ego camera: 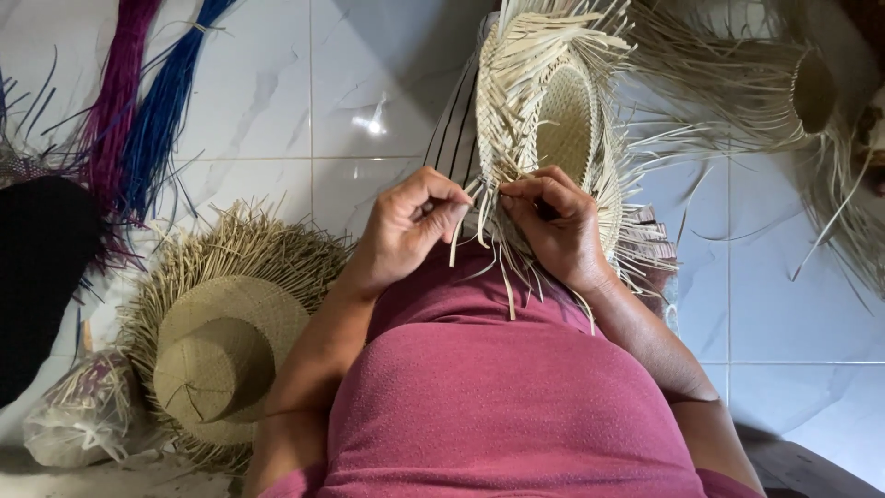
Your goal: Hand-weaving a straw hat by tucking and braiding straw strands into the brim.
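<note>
Pink shirt (498,406) hides the lap; both hands pinch strands of the half-woven straw hat (553,120).

The head camera is looking steeply down from the wearer's head, close over chest and hands (479,226), and is taking in the tiled floor (304,111) spreading ahead and to both sides.

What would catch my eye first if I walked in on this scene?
Most likely the half-woven straw hat at top centre, with loose pale strands fanning out all round, and the left hand and right hand pinching strands at its brim. Next, a nearly finished straw hat lying on the white tiled floor at lower left, and bundles of purple and blue dyed straw at upper left.
</note>
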